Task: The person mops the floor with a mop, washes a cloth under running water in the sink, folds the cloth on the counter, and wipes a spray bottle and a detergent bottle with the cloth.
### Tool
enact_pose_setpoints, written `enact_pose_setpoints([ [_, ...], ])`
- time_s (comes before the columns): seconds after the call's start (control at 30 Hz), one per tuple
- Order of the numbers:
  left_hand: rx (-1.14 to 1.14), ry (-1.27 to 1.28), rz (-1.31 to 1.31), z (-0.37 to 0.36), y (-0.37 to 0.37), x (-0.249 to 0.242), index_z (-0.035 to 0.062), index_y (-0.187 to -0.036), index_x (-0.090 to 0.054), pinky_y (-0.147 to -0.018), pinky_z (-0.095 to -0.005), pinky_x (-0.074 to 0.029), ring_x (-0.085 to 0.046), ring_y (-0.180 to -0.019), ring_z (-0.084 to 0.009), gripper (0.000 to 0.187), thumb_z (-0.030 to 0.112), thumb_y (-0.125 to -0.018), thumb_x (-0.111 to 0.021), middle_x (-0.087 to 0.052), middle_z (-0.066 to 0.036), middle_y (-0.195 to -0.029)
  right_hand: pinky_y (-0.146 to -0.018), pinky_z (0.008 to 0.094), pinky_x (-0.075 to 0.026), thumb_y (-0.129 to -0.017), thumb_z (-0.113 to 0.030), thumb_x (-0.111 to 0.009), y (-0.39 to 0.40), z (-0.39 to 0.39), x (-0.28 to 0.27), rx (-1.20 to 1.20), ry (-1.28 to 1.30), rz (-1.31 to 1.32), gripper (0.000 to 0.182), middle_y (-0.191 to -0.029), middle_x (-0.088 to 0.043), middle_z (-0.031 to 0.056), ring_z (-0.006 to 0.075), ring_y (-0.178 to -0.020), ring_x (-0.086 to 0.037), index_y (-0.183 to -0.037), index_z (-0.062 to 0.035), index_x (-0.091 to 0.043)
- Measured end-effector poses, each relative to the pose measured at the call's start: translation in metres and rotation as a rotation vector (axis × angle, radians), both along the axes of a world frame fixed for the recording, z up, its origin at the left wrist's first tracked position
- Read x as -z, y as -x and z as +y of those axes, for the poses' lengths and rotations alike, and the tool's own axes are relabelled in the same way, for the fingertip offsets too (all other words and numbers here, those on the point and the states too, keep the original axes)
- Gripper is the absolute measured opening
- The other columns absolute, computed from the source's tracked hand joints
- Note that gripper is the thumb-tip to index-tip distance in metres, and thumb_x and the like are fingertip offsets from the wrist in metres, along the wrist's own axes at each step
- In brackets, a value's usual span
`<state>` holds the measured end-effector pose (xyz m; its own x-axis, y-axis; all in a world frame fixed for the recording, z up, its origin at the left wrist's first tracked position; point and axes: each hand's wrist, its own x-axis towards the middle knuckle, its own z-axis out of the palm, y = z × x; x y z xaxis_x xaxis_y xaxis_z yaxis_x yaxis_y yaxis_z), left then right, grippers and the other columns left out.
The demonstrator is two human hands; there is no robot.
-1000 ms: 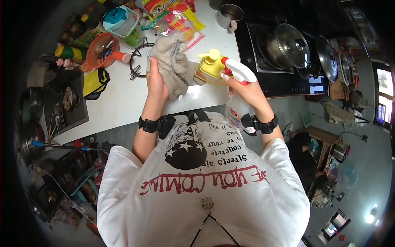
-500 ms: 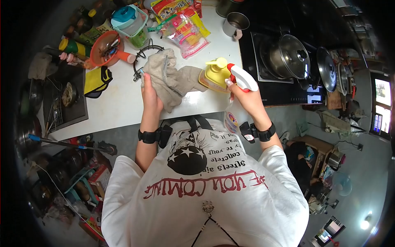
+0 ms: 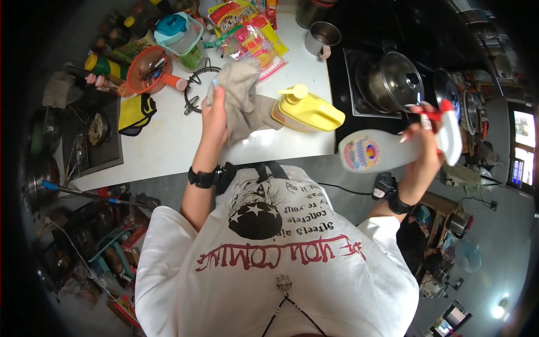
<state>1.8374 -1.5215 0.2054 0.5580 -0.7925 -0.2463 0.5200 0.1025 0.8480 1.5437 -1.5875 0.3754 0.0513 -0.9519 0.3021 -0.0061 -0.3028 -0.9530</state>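
My left hand (image 3: 214, 118) is closed on a grey-beige cloth (image 3: 238, 101), raised over the counter with its lower folds hanging down. In my right hand (image 3: 422, 149) is a spray bottle (image 3: 373, 151), gripped at its neck below the red and white trigger head. The bottle lies nearly sideways past the counter's front edge, its labelled base toward the left. Between the two hands, a yellow jug (image 3: 311, 112) with a pump top is on the counter, beside more brownish fabric (image 3: 268, 115).
A black stove (image 3: 359, 126) with a lidded pot (image 3: 393, 81) adjoins the white counter (image 3: 163, 151) on the right. Toward the back are a metal mug (image 3: 322, 39), food packets (image 3: 252, 45) and an orange colander (image 3: 147, 67). A yellow-black cloth (image 3: 135, 114) lies near the sink (image 3: 90, 146).
My right hand has swung right with the spray bottle, turning it from upright to sideways and uncovering the yellow jug. My left hand has lifted the cloth slightly up and to the right.
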Motion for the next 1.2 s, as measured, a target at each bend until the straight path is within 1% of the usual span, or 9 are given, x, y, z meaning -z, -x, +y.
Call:
enact_pose_setpoints([
  [0.1,0.165,-0.047,-0.191,-0.031,0.003,0.009,-0.0032,-0.114,-0.046,-0.084,-0.0315,-0.043,-0.054,-0.097,-0.0191,0.040,0.029,-0.091,-0.043,-0.055,-0.010,-0.108,-0.055,0.0218,-0.045,-0.074,0.002,-0.049,0.001,-0.016,0.010,0.190,0.117,-0.021,0.040,-0.100,-0.056,0.0142,0.0099,-0.064,-0.052,-0.114,0.0040,-0.046],
  [0.23,0.316,-0.103,-0.203,-0.055,0.021,0.031,-0.0039,-0.107,-0.052,-0.079,-0.0251,-0.040,-0.052,-0.088,-0.0120,0.041,0.032,-0.088,-0.048,-0.058,-0.008,-0.097,-0.061,0.0194,-0.044,-0.077,-0.003,-0.062,-0.018,-0.070,0.085,0.225,0.254,0.058,0.018,-0.085,-0.057,0.0007,0.0047,-0.072,-0.050,-0.095,-0.0007,-0.059],
  [0.37,0.395,-0.069,-0.166,-0.047,0.032,0.006,-0.0027,-0.104,-0.053,-0.077,-0.0260,-0.042,-0.052,-0.087,-0.0114,0.038,0.032,-0.088,-0.048,-0.058,-0.006,-0.096,-0.069,0.0221,-0.046,-0.077,-0.002,-0.059,-0.032,-0.112,0.153,0.065,0.174,-0.006,0.033,-0.094,-0.057,0.0073,0.0100,-0.080,-0.054,-0.108,0.0034,-0.050],
  [0.57,0.357,-0.011,-0.139,-0.040,0.012,-0.010,-0.0004,-0.101,-0.054,-0.072,-0.0238,-0.041,-0.050,-0.082,-0.0089,0.036,0.032,-0.088,-0.048,-0.057,-0.003,-0.093,-0.071,0.0220,-0.045,-0.078,-0.008,-0.061,-0.051,-0.122,0.152,-0.034,0.024,-0.008,0.037,-0.096,-0.057,0.0067,0.0111,-0.084,-0.055,-0.112,0.0003,-0.049],
  [0.83,0.202,0.092,-0.557,-0.045,0.000,-0.032,-0.0027,-0.093,-0.056,-0.064,-0.0217,-0.037,-0.044,-0.072,-0.0064,0.038,0.034,-0.088,-0.049,-0.053,0.001,-0.077,-0.089,0.0318,-0.037,-0.069,-0.018,-0.071,-0.027,-0.131,0.171,-0.141,-0.046,0.381,0.066,-0.119,-0.042,0.0134,0.0181,-0.108,-0.043,-0.123,-0.0018,-0.036],
  [1.03,0.171,0.209,-0.897,-0.034,-0.005,-0.045,-0.0043,-0.100,-0.054,-0.067,-0.0229,-0.040,-0.051,-0.075,-0.0097,0.034,0.027,-0.086,-0.052,-0.058,-0.004,-0.080,-0.065,0.0255,-0.044,-0.079,-0.012,-0.060,0.005,-0.060,0.145,0.523,0.104,0.242,0.043,-0.097,-0.044,0.0112,0.0136,-0.079,-0.049,-0.114,0.0028,-0.039],
  [1.1,0.191,0.223,-1.048,-0.039,0.003,-0.046,-0.0024,-0.105,-0.053,-0.073,-0.0265,-0.043,-0.057,-0.086,-0.0166,0.032,0.021,-0.084,-0.053,-0.059,-0.011,-0.091,-0.065,0.0258,-0.042,-0.081,-0.006,-0.051,-0.014,-0.035,0.138,0.375,0.208,0.353,0.021,-0.085,-0.050,0.0097,0.0167,-0.076,-0.052,-0.102,-0.0007,-0.049],
  [1.17,0.377,0.374,-1.489,-0.047,0.025,-0.062,0.0009,-0.109,-0.052,-0.079,-0.0316,-0.045,-0.056,-0.095,-0.0248,0.032,0.017,-0.081,-0.055,-0.056,-0.014,-0.104,-0.078,0.0382,-0.041,-0.076,-0.010,-0.052,-0.031,-0.027,0.136,0.028,0.438,0.713,0.024,-0.095,-0.056,0.0130,0.0287,-0.089,-0.053,-0.099,-0.0034,-0.055],
  [1.2,0.391,0.379,-1.491,-0.048,0.034,-0.064,0.0009,-0.109,-0.052,-0.079,-0.0316,-0.045,-0.056,-0.095,-0.0248,0.032,0.017,-0.081,-0.055,-0.056,-0.014,-0.104,-0.081,0.0400,-0.039,-0.075,-0.013,-0.053,-0.044,-0.025,0.133,-0.070,0.527,0.838,0.028,-0.101,-0.056,0.0126,0.0291,-0.096,-0.050,-0.101,-0.0039,-0.055],
])
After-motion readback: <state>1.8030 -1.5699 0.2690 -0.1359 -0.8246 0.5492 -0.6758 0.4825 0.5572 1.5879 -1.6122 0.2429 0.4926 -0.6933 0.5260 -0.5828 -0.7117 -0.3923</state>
